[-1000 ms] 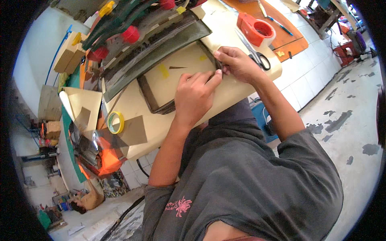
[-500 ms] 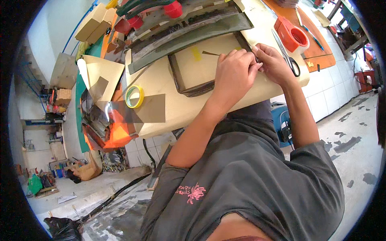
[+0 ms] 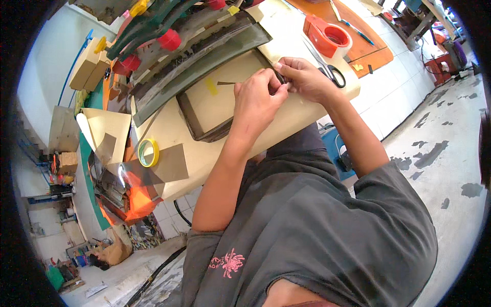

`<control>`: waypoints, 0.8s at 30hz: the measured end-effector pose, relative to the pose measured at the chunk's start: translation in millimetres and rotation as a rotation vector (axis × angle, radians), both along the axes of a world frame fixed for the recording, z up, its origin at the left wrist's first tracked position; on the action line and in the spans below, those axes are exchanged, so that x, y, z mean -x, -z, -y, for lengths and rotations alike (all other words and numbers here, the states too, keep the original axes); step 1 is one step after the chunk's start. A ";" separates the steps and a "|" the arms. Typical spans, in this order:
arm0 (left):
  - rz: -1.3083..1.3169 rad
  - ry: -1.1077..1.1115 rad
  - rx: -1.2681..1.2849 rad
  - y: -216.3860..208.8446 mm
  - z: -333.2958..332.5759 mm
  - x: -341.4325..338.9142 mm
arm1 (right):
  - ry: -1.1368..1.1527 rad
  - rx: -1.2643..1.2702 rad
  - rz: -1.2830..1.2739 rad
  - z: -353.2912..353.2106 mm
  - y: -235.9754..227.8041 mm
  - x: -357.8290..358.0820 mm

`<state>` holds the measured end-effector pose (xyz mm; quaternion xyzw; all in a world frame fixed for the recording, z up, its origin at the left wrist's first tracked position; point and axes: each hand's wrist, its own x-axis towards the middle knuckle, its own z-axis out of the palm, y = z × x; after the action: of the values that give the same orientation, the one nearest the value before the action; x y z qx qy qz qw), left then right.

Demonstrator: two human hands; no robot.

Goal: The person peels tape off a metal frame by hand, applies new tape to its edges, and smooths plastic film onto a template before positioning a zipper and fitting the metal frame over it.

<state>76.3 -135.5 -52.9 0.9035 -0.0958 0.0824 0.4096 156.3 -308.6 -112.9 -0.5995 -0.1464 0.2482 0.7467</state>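
A dark, shallow rectangular frame [image 3: 186,115] lies on the tan paper-covered table [image 3: 204,161]. Over its right end my two hands meet, fingertips close together. My left hand [image 3: 260,102] is closed, its curled fingers hiding what they pinch. A thin dark strip [image 3: 225,83] sticks out to the left of its knuckles; whether the hand grips it I cannot tell. My right hand [image 3: 309,82] pinches the frame's right edge between thumb and fingers. Inside the frame shows a yellow tape piece [image 3: 211,86]. Scissors with black handles [image 3: 335,77] lie just beyond my right hand.
A long, curved grey-green piece [image 3: 204,69] lies behind the frame, near green clamps with red pads [image 3: 169,40]. A red tape dispenser [image 3: 322,36] stands at the right. Yellow tape roll [image 3: 149,153] and dark translucent sheet [image 3: 173,165] lie left. A person [image 3: 115,250] is on the floor.
The whole view has shifted and turned a little, so the table sits further left and lower. My hands keep the same place at the frame's right end.
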 end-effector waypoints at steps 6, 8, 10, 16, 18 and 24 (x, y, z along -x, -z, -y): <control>0.037 -0.061 -0.173 -3.4 11.8 5.9 | -0.016 0.007 0.004 0.2 -1.9 1.2; 0.089 -0.070 -0.210 3.3 12.1 7.0 | -0.011 0.012 0.009 -0.4 -5.6 3.3; 0.141 -0.076 -0.245 6.2 13.8 8.0 | -0.002 0.018 0.013 1.0 -6.9 3.5; 0.312 -0.066 -0.310 11.0 15.0 11.7 | 0.029 0.044 0.001 -1.2 -8.4 7.9; 0.347 -0.075 -0.280 11.8 15.4 12.1 | 0.112 0.061 0.018 -4.9 -10.2 14.4; 0.303 -0.060 -0.214 9.8 13.6 11.8 | 0.221 0.105 0.107 -7.9 -8.2 22.6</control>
<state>64.5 -149.1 -62.7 0.9216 -0.1376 0.2188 0.2897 133.7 -300.7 -104.7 -0.6625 -0.1060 0.1394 0.7283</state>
